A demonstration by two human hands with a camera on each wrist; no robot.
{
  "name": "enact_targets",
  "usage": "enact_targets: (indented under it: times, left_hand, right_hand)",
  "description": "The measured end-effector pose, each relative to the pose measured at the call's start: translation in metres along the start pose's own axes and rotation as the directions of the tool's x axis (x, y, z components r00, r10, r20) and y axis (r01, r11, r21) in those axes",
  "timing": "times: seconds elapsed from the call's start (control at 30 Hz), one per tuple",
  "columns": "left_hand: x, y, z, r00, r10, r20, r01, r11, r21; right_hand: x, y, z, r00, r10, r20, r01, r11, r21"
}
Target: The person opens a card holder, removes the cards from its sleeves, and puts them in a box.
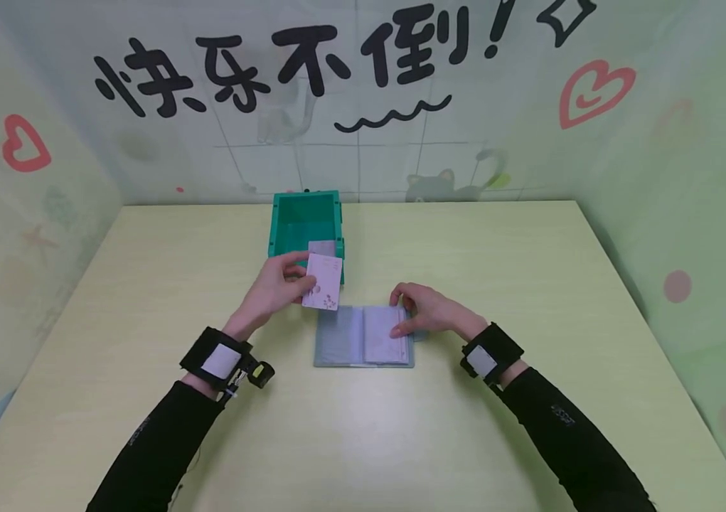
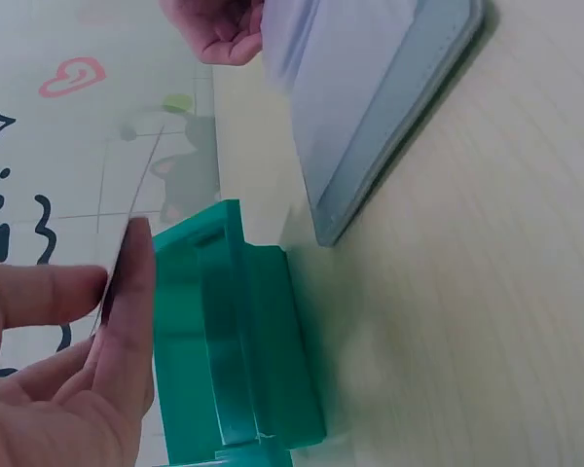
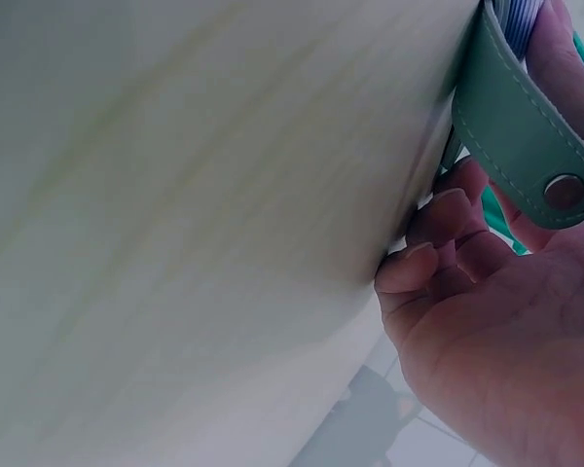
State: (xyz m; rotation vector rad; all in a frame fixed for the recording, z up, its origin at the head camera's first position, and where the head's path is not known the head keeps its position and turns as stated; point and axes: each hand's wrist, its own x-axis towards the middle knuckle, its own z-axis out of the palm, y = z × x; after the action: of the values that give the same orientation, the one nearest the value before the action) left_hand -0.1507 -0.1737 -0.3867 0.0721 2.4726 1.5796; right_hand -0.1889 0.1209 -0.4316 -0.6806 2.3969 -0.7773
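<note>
My left hand [image 1: 279, 283] pinches a pale pink card [image 1: 323, 281] with small printed figures, held up between the green box and the card album. In the left wrist view the card [image 2: 124, 255] is nearly edge-on between thumb and fingers. The album [image 1: 335, 348], grey-blue with clear sleeve pages, lies spread flat on the table. At its right side my right hand [image 1: 431, 309] grips the edge, thumb on the sleeve pages and fingers curled by the border. A stitched strap [image 3: 521, 126] with a metal snap hangs out beside that palm in the right wrist view.
Behind the album stands the green plastic box [image 1: 305, 195] near the table's back edge. Another pinkish card [image 1: 322, 247] shows at its front right corner, partly covered by the held card. Printed wall cloth [image 1: 356, 163] borders the pale wooden table [image 1: 363, 434] behind and at both sides.
</note>
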Motion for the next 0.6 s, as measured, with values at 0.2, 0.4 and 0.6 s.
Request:
enact_targets:
  times: [0.2, 0.4, 0.6]
  left_hand:
    - [0.013, 0.000, 0.002, 0.966, 0.063, -0.252, -0.039, 0.994, 0.100]
    - [0.034, 0.002, 0.011, 0.912, 0.132, -0.389, -0.061, 0.980, 0.188]
    - [0.053, 0.005, 0.015, 0.927, 0.100, -0.361, -0.007, 0.968, 0.250]
  right_hand:
    - [0.002, 0.001, 0.000, 1.000, 0.003, 0.003, -0.003, 1.000, 0.006]
    - [0.002, 0.002, 0.000, 1.000, -0.008, 0.000, 0.008, 1.000, 0.005]
    - [0.001, 0.001, 0.000, 1.000, -0.014, 0.005, 0.014, 1.000, 0.009]
